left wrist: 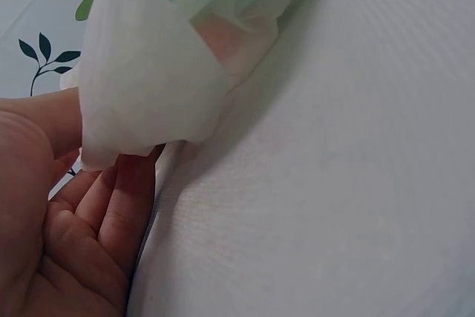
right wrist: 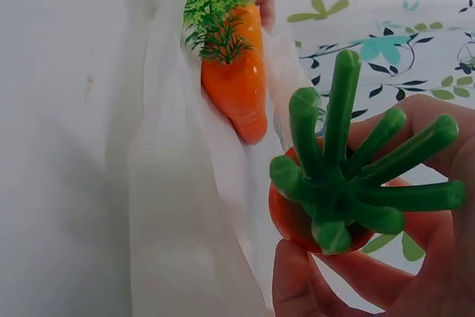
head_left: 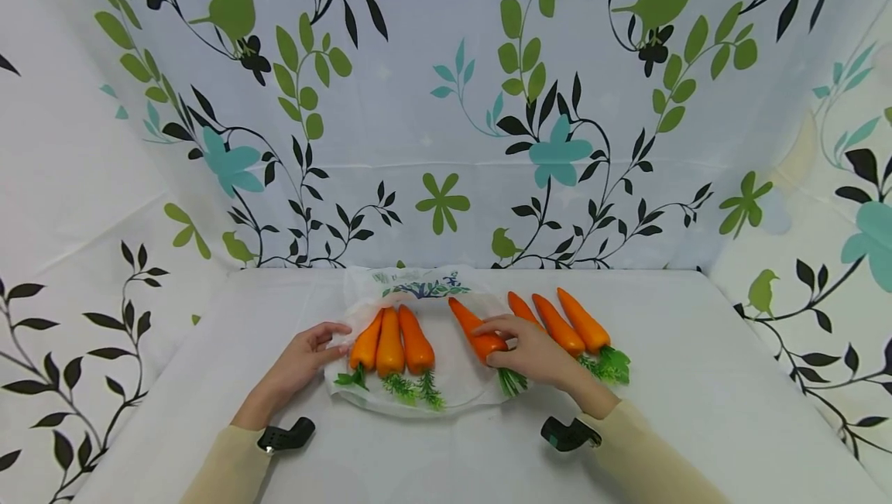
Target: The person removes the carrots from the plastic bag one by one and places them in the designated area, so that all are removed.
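Note:
In the head view, my right hand holds a toy carrot near its thick end, over the right part of a thin white plastic bag. Stubby green stems on this carrot point at the right wrist camera. My left hand pinches the bag's left edge; up close, the white film passes between thumb and fingers and hides the fingertips. Beside that hand, three more toy carrots with leafy green tops lie side by side on the bag.
Right of the bag lie three further toy carrots, partly behind my right hand, with a leafy green top. Everything rests on a white table. A curtain patterned with leaves and birds hangs behind it.

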A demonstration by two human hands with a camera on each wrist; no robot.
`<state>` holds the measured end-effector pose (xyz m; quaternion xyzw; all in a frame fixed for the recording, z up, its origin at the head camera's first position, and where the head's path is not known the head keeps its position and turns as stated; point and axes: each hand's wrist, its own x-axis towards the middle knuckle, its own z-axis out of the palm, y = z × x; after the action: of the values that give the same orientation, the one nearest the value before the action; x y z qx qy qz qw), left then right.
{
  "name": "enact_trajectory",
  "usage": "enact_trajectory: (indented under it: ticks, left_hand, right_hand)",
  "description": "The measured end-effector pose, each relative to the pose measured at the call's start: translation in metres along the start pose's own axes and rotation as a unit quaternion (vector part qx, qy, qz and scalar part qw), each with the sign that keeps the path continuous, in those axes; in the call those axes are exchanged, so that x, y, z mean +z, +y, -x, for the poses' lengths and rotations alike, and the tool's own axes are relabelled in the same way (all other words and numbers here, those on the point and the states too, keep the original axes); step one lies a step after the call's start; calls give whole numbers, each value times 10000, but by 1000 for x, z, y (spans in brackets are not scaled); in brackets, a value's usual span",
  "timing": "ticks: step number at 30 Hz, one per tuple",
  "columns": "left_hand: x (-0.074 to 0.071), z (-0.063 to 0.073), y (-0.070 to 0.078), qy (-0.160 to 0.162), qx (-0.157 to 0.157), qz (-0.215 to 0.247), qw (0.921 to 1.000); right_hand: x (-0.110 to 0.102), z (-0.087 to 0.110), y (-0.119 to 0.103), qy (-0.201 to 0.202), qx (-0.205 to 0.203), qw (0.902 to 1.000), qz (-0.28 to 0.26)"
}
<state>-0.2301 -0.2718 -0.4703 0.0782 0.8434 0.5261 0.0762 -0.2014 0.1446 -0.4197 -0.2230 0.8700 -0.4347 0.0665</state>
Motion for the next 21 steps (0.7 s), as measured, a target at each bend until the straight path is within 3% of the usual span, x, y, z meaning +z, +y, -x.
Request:
enact_trajectory:
  ticks: [12,21]
  left_hand:
    - [0,-1,0,-16,-28,-45,10000]
    - [0,-1,1,7,-63,5,10000]
  right_hand:
    - [-31,32,16,46,62,9998,-173]
    - [-65,55,13,208,279,9980,-522]
